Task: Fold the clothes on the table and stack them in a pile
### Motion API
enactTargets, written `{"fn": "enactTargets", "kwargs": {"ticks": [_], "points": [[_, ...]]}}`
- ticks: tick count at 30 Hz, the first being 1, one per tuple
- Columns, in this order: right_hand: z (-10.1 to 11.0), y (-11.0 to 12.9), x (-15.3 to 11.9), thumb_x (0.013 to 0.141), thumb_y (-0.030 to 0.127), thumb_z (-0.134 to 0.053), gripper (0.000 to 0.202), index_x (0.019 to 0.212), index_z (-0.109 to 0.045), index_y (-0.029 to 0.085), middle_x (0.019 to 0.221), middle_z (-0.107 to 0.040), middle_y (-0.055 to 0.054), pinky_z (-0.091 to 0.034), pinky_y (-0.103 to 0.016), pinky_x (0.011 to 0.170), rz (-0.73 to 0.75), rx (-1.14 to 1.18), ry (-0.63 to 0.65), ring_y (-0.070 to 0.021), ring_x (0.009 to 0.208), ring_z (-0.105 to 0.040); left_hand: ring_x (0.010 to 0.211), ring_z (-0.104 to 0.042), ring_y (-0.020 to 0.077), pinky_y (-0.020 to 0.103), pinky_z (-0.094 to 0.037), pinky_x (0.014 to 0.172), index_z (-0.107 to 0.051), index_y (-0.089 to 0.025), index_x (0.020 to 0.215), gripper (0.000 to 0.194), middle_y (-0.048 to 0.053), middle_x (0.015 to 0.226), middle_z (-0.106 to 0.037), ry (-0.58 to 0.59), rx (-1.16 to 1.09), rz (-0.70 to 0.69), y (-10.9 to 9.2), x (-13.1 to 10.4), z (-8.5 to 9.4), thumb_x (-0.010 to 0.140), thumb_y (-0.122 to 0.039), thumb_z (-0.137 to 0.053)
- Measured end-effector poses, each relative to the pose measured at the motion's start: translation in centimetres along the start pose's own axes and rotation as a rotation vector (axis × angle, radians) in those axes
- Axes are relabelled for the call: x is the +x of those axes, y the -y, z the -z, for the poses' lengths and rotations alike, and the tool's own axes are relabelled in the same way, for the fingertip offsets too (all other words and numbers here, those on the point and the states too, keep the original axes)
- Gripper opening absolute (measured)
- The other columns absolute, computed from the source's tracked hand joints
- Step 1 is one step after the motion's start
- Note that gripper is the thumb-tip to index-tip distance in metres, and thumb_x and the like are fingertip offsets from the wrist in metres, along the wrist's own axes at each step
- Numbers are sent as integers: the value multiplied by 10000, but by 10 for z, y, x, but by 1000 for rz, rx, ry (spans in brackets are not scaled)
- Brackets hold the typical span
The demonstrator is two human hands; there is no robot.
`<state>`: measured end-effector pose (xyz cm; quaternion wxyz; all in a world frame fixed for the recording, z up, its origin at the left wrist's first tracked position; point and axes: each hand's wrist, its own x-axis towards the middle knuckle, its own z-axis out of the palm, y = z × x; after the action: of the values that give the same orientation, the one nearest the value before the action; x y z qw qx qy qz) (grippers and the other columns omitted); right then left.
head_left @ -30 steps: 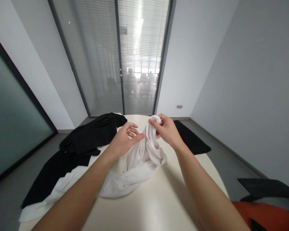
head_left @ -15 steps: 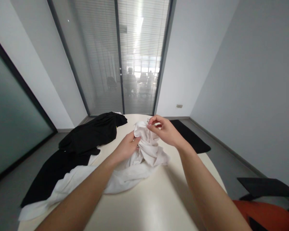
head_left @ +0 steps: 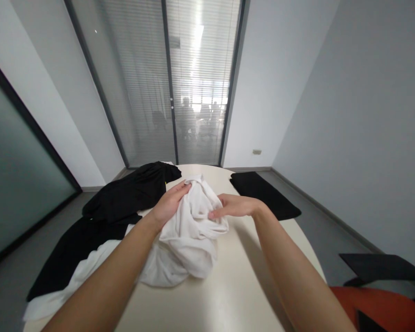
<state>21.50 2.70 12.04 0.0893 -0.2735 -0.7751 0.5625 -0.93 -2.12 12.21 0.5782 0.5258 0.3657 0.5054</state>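
A bunched white cloth [head_left: 193,226] is raised partly off the cream table [head_left: 242,295], its lower folds lying on the tabletop. My left hand [head_left: 169,203] grips its upper left edge, fingers closed on the fabric. At the right side of the bundle, my right hand [head_left: 233,206] holds a fold, with the thumb in front and the other fingers partly hidden behind the fabric. More white fabric [head_left: 79,276] stretches along the left edge of the table, partly behind my left forearm.
Black garments [head_left: 127,193] are heaped on the left side of the table. At the right edge lies a flat black cloth [head_left: 263,191]. An orange and black chair [head_left: 376,306] stands at the lower right. Glass panels [head_left: 200,92] with blinds rise beyond the table.
The white cloth is spread wider and hangs nearer to me. My left hand has moved slightly left; my right hand has come down from the top of the bundle to its right side.
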Motion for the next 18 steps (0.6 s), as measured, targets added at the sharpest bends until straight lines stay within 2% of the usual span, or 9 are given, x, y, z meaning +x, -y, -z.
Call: {"fn": "enactTargets", "kwargs": {"ticks": [4, 7, 11, 14, 16, 18], "points": [[9, 0, -12, 788, 569, -733, 514, 1101, -702, 163, 1039, -735, -63, -532, -314, 845, -76, 94, -219, -200, 941, -660, 925, -700, 275, 367, -539, 815, -680, -160, 1095, 513, 79, 977, -751, -81, 113, 52, -7, 1, 10, 721, -496, -779], [16, -2, -20, 818, 552, -706, 452, 1040, -699, 158, 943, -733, -72, -539, -283, 710, -126, 186, -390, -168, 778, -656, 1034, -671, 285, 359, -521, 866, -637, -152, 1176, 635, 110, 1137, -717, -99, 337, 46, -13, -1, 20, 636, -401, -859], [23, -5, -19, 838, 459, -695, 316, 929, -689, 156, 901, -737, -93, -545, -290, 760, -32, 370, -601, -187, 794, -672, 1093, -657, 298, 361, -505, 915, -624, -186, 1230, 754, 103, 1207, -698, 56, 540, 36, -11, -2, 29, 536, -274, -905], [26, -5, -13, 904, 491, -591, 332, 960, -665, 172, 902, -746, -93, -558, -313, 776, -15, 467, -709, -207, 818, -692, 1022, -685, 295, 336, -521, 853, -667, -208, 1157, 672, 80, 1123, -732, 166, 604, 45, -3, -2, 33, 525, -256, -893], [25, -4, -9, 949, 529, -493, 389, 997, -652, 177, 898, -751, -93, -566, -336, 788, -29, 517, -718, -220, 829, -703, 939, -702, 290, 318, -523, 788, -694, -205, 1078, 557, 70, 1032, -753, 197, 635, 67, 3, 0, 37, 553, -270, -868], [23, -2, -7, 968, 572, -422, 460, 1022, -651, 176, 904, -754, -105, -571, -359, 807, -48, 554, -686, -240, 850, -710, 873, -702, 282, 307, -515, 744, -716, -195, 985, 414, 67, 950, -761, 171, 657, 61, 6, 1, 39, 607, -314, -835]]}}
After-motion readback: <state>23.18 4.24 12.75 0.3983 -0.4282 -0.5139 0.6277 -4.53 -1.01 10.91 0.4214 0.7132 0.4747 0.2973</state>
